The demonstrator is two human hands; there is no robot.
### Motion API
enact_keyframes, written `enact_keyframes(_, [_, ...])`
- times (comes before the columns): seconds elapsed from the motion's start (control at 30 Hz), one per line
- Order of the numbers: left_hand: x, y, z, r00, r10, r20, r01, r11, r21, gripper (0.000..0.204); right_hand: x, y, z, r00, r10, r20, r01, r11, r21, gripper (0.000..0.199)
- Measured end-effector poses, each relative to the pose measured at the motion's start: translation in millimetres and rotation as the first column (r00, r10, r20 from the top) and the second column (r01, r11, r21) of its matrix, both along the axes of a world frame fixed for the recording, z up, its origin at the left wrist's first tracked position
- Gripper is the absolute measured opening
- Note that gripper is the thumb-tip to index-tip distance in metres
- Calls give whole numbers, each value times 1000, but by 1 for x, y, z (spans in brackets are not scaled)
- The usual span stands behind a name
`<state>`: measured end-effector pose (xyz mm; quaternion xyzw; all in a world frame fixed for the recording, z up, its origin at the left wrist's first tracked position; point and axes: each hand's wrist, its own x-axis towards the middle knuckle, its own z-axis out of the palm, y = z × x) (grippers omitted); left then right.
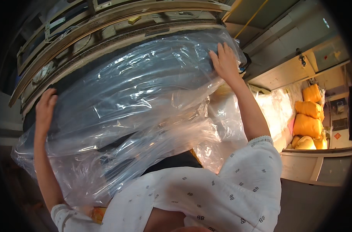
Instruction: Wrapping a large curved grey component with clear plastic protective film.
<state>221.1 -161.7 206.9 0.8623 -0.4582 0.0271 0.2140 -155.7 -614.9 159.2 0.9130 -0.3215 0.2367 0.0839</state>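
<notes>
A wide, clear plastic sheet (pixel 141 81) lies wrinkled over a dark surface and hangs in folds toward my body. My right hand (pixel 225 63) rests palm down on its far right part, fingers stretched and thumb apart. At the far left end my left hand (pixel 45 108) is bent at the fingers, which curl in at the sheet's edge; its fingertips are partly hidden. Dark cloth-like material (pixel 172 162) shows in a gap near my body, under the loose folds.
Beyond the sheet runs a long curved-looking frame bar (pixel 118 19), with a small yellow piece (pixel 134 19) behind it. At right, crumpled clear plastic (pixel 276 112) lies beside stacked orange bundles (pixel 308 123). A pale panel (pixel 284 73) with a dark knob stands above them.
</notes>
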Motion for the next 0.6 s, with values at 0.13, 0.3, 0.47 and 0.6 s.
enact_keyframes(0.13, [-37,-47,-19,968,-140,210,196,940,-278,15,1,-39,6,983,-180,-28,183,976,118,49])
enact_keyframes(0.3, [-25,0,-35,993,96,-71,-116,918,-379,10,-1,-27,-6,993,114,12,-112,988,-109,41])
enact_keyframes(0.47, [-6,129,-25,944,315,101,-259,894,-366,9,-2,55,16,905,410,109,-421,902,94,32])
enact_keyframes(0.6, [-29,161,2,946,254,203,-198,945,-261,7,7,40,13,918,387,83,-387,922,-17,29])
